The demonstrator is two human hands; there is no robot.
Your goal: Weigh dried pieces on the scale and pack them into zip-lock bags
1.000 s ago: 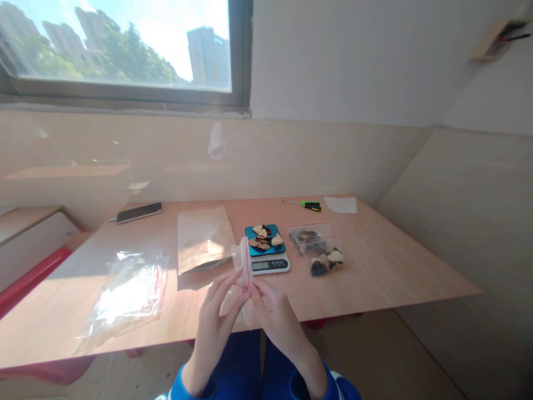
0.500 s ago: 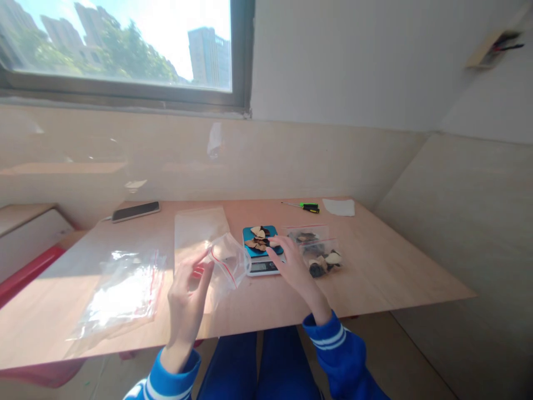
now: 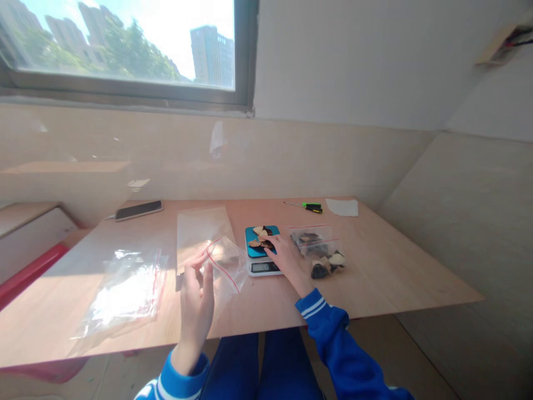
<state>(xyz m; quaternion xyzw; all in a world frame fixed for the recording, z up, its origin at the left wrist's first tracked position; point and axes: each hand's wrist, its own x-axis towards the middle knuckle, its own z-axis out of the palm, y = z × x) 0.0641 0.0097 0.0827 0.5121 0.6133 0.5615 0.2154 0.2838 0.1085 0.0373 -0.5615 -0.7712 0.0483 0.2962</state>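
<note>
My left hand [image 3: 196, 294] pinches the edge of a clear zip bag [image 3: 229, 266] with a red seal line, which hangs over the table beside the scale. My right hand [image 3: 287, 258] is over the blue top of a small kitchen scale [image 3: 255, 272], its fingertips closing around dried brown-and-cream slices [image 3: 261, 233] that lie in a pile there. The fingers partly hide the slices under them. Right of the scale lie filled zip bags, the nearer one [image 3: 328, 264] holding similar dark and pale dried pieces.
Flat clear bags [image 3: 120, 289] lie at the left of the wooden table [image 3: 400, 278]. Behind are a clear sheet or bag [image 3: 200, 219], a phone [image 3: 139, 210], green and black-yellow screwdrivers [image 3: 310, 206] and a white paper [image 3: 342, 208]. Walls border the table at the back and right.
My right hand has lowered onto the dried slices, its fingers drawing closer together. My left hand has shifted slightly right with the bag, and the bag's mouth looks flatter.
</note>
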